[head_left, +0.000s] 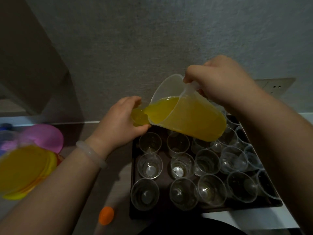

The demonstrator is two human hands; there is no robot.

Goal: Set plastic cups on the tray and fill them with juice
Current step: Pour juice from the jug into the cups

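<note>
Overhead, the right hand (220,82) grips the handle of a clear jug (184,114), tilted left so juice (169,114) runs over its lip into a cup (138,116) that the left hand (120,119) holds with fingers curled round it, just above the tray's far left corner. Below, the dark tray (133,197) carries rows of empty clear cups (183,165), crowded and overlapping at the right under the jug and forearm. Left of the tray lie a pink plate (45,136), blurred yellow plates (25,170) and an orange cap (106,215).
</note>
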